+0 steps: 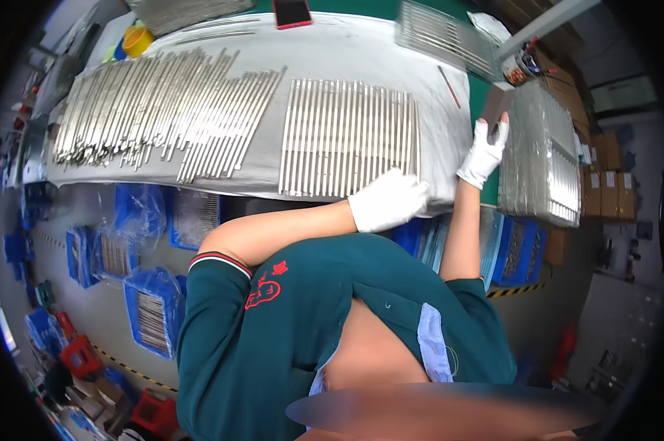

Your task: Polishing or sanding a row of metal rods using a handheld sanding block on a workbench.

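Both my hands wear white gloves. My left hand [387, 200] rests with curled fingers on the front edge of the white cloth [346, 51], just below a neat row of thin metal rods [346, 137]. I see nothing in it. My right hand [485, 151] reaches to the right and grips the left edge of a plastic-wrapped pack of metal rods [541, 158] at the table's right end. A brownish flat piece [497, 103] stands just above its fingers. My teal shirt fills the lower picture.
A large loose spread of metal rods [155, 106] covers the cloth's left half. Another rod bundle [446, 37], a red phone [293, 12] and a yellow tape roll [137, 40] lie at the back. Blue bins with rods [152, 309] stand on the floor.
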The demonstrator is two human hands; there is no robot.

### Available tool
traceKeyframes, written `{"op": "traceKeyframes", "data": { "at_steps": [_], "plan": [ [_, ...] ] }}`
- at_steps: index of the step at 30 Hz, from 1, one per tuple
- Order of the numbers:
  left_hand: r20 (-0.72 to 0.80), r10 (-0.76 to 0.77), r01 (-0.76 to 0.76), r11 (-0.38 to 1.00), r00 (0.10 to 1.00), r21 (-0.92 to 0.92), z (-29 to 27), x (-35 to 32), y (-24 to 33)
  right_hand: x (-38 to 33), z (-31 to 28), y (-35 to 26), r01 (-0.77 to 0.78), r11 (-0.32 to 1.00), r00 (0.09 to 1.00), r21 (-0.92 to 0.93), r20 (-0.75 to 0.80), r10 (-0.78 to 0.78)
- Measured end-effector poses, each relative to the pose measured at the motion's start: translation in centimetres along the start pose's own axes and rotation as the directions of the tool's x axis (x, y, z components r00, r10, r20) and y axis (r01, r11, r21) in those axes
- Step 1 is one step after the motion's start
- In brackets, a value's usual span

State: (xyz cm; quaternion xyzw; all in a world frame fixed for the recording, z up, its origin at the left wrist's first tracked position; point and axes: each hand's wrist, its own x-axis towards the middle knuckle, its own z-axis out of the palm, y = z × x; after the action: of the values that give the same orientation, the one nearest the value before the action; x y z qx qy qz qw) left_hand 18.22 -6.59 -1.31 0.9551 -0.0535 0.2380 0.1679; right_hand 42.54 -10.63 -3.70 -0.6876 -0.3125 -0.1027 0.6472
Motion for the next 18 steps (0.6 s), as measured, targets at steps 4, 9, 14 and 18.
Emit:
{"op": "traceKeyframes", "data": {
  "at_steps": [4,9,14,18],
  "plan": [
    [0.179,-0.196,0.263,0.799,0.964,-0.541,-4.4,1.9,0.2,0.0,-0.4,0.8,0.025,0.999,1.0,-0.046,-0.001,-0.025],
    [-0.13,0.024,-0.043,0.988,0.991,-0.15,-9.0,2.9,-3.1,0.0,-0.4,0.4,-0.033,0.999,0.999,-0.009,0.009,0.033],
    [-0.191,-0.285,0.322,0.923,0.939,0.208,-13.5,-0.1,-11.7,-0.2,-0.5,0.3,-0.043,0.999,0.999,-0.012,0.01,0.044],
    [-0.244,-0.484,0.542,0.722,0.84,0.431,-16.0,-5.7,-23.2,-0.1,-0.3,0.5,-0.019,0.999,1.0,-0.032,0.022,0.02]
  ]
}}
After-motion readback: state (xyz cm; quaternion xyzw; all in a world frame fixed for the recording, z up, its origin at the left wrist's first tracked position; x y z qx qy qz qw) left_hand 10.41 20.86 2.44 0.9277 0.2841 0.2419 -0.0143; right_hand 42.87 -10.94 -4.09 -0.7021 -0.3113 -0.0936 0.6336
